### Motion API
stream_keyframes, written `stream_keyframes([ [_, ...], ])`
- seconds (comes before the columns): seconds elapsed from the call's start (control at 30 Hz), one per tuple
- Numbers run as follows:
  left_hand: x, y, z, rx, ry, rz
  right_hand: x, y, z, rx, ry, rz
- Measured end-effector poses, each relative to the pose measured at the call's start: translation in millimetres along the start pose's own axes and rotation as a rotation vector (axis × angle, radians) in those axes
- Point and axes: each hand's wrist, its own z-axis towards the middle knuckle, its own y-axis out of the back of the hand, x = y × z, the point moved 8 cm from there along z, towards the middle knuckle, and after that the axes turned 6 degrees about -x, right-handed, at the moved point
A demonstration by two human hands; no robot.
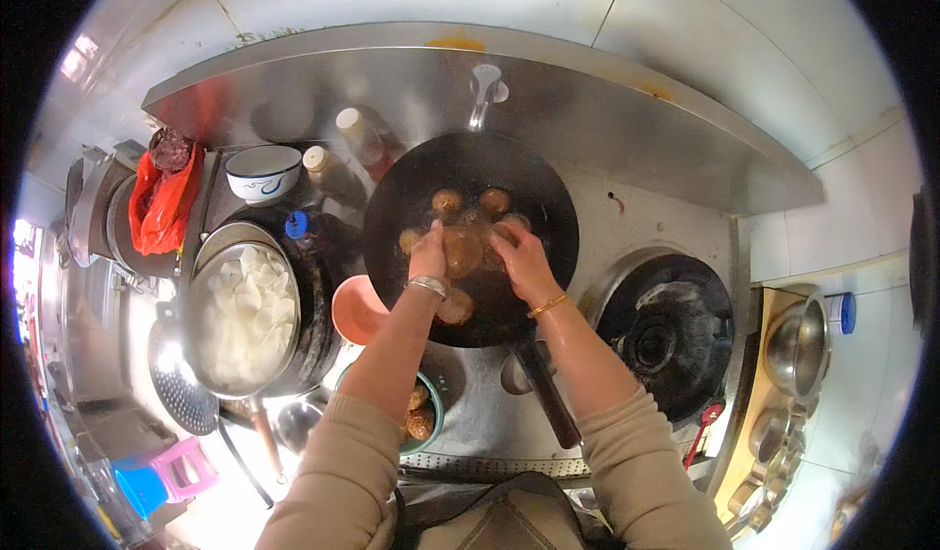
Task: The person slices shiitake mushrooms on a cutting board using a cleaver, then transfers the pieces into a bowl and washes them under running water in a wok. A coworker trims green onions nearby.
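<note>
A dark wok [392, 183] with a long handle stands in front of me. Several round brown meatballs lie in it, among them one at the far side [446, 202] and one at the near side [455, 305]. Over its middle, a larger brown meatball [463, 252] sits between my hands. My left hand [428, 259] is closed against its left side, the lower fingers partly hidden. My right hand [529, 271] has its fingers bent together, the tips at the meatball's right edge. Below my left forearm, a green bowl [438, 421] with more brown meatballs is partly covered by the sleeve.
At left, a pan [201, 354] of pale slices rests by a perforated skimmer [181, 389]. A pink bowl [359, 310], bottles [362, 139] and a white bowl [263, 173] stand nearby. A black burner [666, 340] lies right; a faucet [483, 95] rises behind the wok.
</note>
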Motion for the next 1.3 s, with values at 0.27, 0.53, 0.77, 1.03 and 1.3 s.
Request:
stream_keyframes([
  [0.27, -39.9, -16.7, -78.3, 0.302, -0.112, -0.261, 3.4, -15.5, -41.0, -0.138, -0.477, 0.767],
  [0.53, -56.0, 48.6, -99.6, 0.123, -0.476, 0.107, 15.4, -57.0, -95.7, 0.116, -0.434, 0.529],
  [0.77, -69.6, 35.4, -146.6, -0.038, -0.911, 0.392, 2.7, -62.4, -101.5, -0.024, -0.439, 0.837],
  [1.03, -61.9, -16.5, -126.4, 0.260, -0.956, 0.288, 13.8, -46.2, -83.1, 0.067, -0.348, 1.120],
  [1.3, -39.5, -29.3, -38.5, 0.155, -0.809, 1.386, -24.0, -4.3, -17.6, 0.009, -0.149, 0.042],
])
